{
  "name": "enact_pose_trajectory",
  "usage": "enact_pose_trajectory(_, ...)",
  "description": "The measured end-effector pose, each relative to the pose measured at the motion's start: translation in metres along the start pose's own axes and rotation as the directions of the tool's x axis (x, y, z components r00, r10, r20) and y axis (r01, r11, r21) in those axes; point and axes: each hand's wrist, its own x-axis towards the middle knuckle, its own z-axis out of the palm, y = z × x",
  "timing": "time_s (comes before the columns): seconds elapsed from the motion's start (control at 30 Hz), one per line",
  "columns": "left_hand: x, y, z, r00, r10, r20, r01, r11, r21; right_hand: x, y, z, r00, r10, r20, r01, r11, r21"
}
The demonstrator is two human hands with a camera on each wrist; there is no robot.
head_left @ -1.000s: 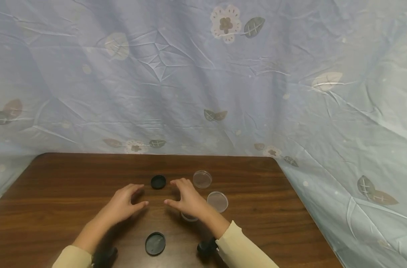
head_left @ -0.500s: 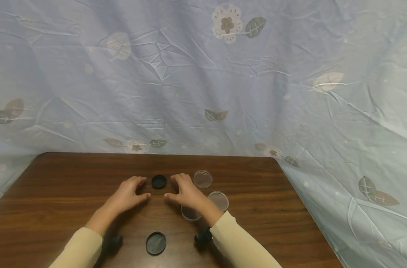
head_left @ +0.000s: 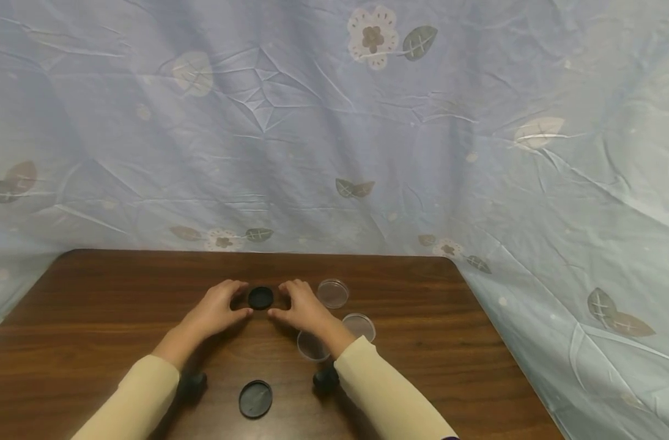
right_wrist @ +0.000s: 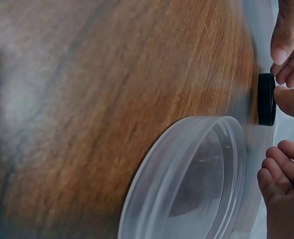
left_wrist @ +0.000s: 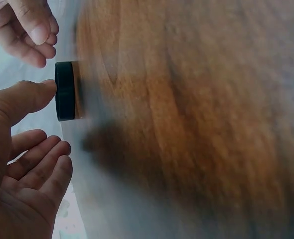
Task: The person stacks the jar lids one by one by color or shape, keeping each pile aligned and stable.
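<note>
A small round black lid [head_left: 260, 297], or shallow black dish, lies on the wooden table between the two hands. Close on its left is my left hand [head_left: 216, 308], thumb and fingers spread apart, holding nothing. On its other side my right hand [head_left: 303, 308] takes a matching pose, also holding nothing. Both wrist views show the black lid [left_wrist: 64, 91] from the side, with the fingers around it but no firm grip visible. A clear round dish [right_wrist: 184, 181] stands large in the right wrist view, below the right hand.
Clear round dishes lie by the right forearm: one [head_left: 333, 294] farther back, one [head_left: 359, 327] to the right, and one [head_left: 312, 346] partly under the wrist. A larger black round lid [head_left: 255, 399] lies nearer the front. A patterned cloth [head_left: 312, 153] hangs behind the table [head_left: 120, 293].
Both hands have moved forward and inward, closing in on the small black lid from either side. The lid and the dishes have stayed in place.
</note>
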Motion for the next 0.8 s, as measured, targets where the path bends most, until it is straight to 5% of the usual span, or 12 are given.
enact_pose_trajectory(0.8,0.017,0.005,0.012,0.999,0.0,0.039,-0.001,1.0,0.026,0.016,-0.008,0.012,1.0,-0.002,-0.022,0.001,1.0,-0.029)
